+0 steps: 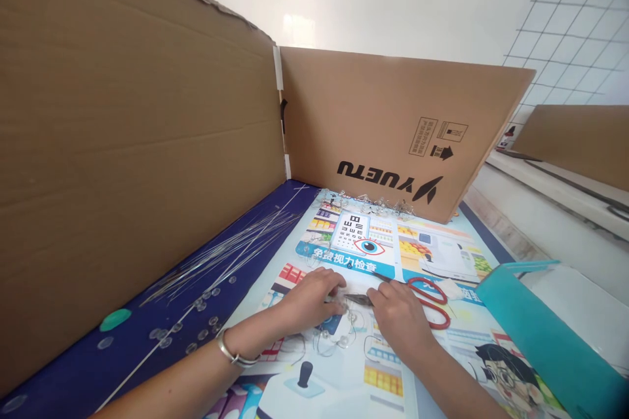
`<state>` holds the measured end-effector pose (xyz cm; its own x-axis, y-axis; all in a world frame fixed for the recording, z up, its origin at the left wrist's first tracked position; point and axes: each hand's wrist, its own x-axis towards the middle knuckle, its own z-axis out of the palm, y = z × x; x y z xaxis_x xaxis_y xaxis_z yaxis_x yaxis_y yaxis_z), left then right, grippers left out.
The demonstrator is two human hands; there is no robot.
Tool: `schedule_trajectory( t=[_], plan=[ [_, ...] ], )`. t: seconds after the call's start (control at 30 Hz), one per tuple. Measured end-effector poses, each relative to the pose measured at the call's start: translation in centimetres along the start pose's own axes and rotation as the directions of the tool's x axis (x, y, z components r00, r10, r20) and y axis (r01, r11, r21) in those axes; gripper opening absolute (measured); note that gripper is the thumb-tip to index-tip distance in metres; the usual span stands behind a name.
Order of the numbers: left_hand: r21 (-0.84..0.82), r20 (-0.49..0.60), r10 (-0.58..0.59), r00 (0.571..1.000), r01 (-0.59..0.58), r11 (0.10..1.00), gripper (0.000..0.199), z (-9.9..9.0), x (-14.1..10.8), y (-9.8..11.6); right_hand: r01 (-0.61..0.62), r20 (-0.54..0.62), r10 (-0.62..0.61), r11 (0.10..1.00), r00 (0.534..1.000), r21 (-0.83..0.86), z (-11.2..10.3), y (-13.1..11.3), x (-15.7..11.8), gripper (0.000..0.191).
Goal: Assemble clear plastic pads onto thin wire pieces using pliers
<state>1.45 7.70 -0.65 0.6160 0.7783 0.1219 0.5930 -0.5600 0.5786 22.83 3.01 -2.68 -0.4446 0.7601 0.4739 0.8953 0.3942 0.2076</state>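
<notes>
My left hand [314, 298] is closed, thumb and fingers pinching thin wire at the tip of the pliers. Close below it lies a loose tangle of wire with clear beads [344, 341]. My right hand [399, 314] is closed around needle-nose pliers [358, 299]. Only their pointed grey jaws show, aimed at the left fingertips; the handles are hidden in the palm. Red-handled scissors [439, 323] lie just beyond and beside the right hand, partly covered by it, with a dark blade showing above the knuckles.
Long thin wires [230, 245] and loose clear beads [200, 304] lie on the dark blue surface at left, near a green disc [115, 319]. More beaded wire pieces [366, 203] line the back. Cardboard panels [383, 118] stand behind and left. A teal-edged box [550, 334] sits at right.
</notes>
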Motion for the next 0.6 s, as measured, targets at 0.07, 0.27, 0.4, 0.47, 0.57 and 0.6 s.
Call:
schedule_trajectory(
  t=[0.07,0.27,0.4,0.47,0.57,0.6],
  plan=[
    [-0.006,0.020,-0.026,0.999,0.026,1.000,0.027,-0.08,0.02,0.15,0.008,0.001,-0.008,1.000,1.000,0.004,-0.16,-0.13,0.07,0.012],
    [-0.020,0.050,-0.057,0.997,0.058,0.998,0.010,-0.13,-0.05,0.16,0.018,0.022,-0.019,1.000,1.000,0.023,-0.27,-0.34,-0.02,0.014],
    [-0.148,0.090,-0.094,0.991,0.107,0.983,0.008,-0.02,-0.06,0.06,0.008,0.042,-0.010,0.999,0.999,0.039,-0.12,-0.27,-0.27,0.016],
    [-0.237,0.110,-0.108,0.988,0.132,0.963,0.010,0.04,-0.05,0.00,0.000,0.050,-0.002,0.999,0.999,0.043,-0.10,-0.23,-0.34,0.016],
    [-0.302,0.117,-0.116,0.986,0.147,0.942,0.011,0.15,-0.02,-0.06,-0.012,0.059,0.009,0.999,0.998,0.048,-0.11,-0.22,-0.35,0.015],
    [-0.305,0.113,-0.117,0.987,0.147,0.941,0.011,0.18,-0.02,-0.07,-0.015,0.061,0.012,0.999,0.998,0.050,-0.12,-0.23,-0.34,0.015]
  ],
)
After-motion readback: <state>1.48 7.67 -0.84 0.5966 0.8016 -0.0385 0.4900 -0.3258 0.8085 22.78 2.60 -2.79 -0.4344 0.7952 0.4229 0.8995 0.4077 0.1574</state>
